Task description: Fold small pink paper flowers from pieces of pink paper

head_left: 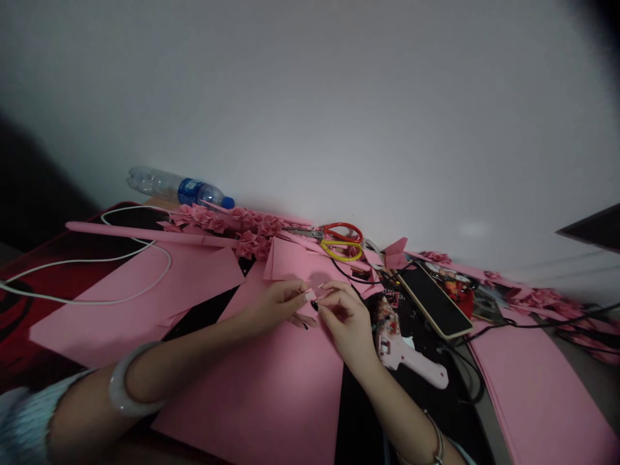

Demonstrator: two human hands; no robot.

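Observation:
Above a large pink paper sheet (285,387), both hands come together near the middle of the view. My left hand (285,300) is closed, with thumb and forefinger pinching a small piece of pink paper (310,295). My right hand (345,316) meets it from the other side, its thumb and forefinger pinched at the same piece. The fingers cover most of the piece, so its shape is hard to make out. Just behind the hands stands a folded pink paper (295,259). A pink glue gun (407,358) lies right of my right hand.
Scissors (341,242) with red and yellow handles lie behind the hands, near pink paper flowers (242,226). A plastic bottle (165,185) lies against the wall. A phone (436,301), black cables and stacked pink paper (542,387) are at right. A white cable (97,259) loops at left.

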